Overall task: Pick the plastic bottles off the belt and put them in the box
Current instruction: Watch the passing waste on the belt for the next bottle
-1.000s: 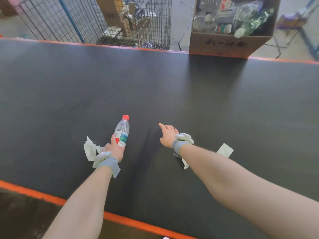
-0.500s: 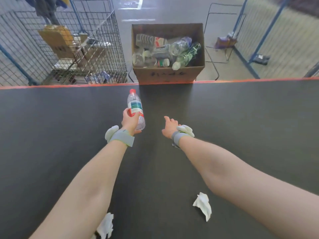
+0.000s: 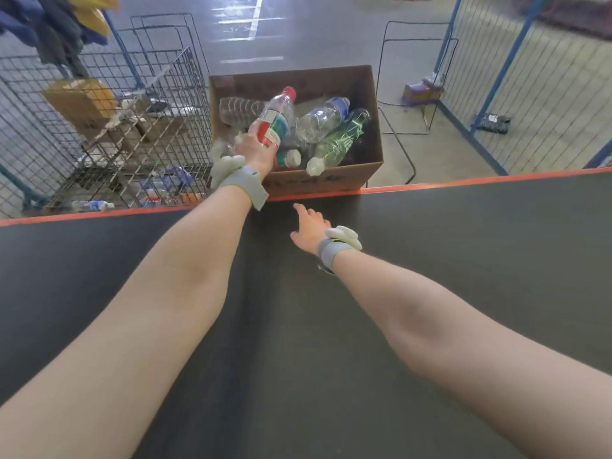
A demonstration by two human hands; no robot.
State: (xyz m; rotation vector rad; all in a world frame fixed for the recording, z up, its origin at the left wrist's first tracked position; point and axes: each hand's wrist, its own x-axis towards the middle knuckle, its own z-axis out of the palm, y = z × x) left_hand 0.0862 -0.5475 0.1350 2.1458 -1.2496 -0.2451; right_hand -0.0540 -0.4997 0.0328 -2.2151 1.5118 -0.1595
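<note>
My left hand (image 3: pixel 253 150) grips a clear plastic bottle (image 3: pixel 276 119) with a red cap and a red, white and teal label. It holds the bottle over the open cardboard box (image 3: pixel 331 182), which stands just beyond the belt's far orange edge. Several bottles lie inside the box, among them a green one (image 3: pixel 341 140) and a clear one with a blue cap (image 3: pixel 321 119). My right hand (image 3: pixel 309 230) hovers over the black belt (image 3: pixel 463 253) near its far edge, fingers loosely stretched out and holding nothing.
A wire cage (image 3: pixel 109 140) with cardboard and scraps stands left of the box. A black wire frame (image 3: pixel 410 84) and a blue-framed mesh fence (image 3: pixel 530 81) are to the right. The orange strip (image 3: pixel 463 183) marks the belt's far edge.
My left hand has carried the bottle forward from above the belt to over the box. The view has shifted towards the box, and the crumpled papers on the belt are out of sight.
</note>
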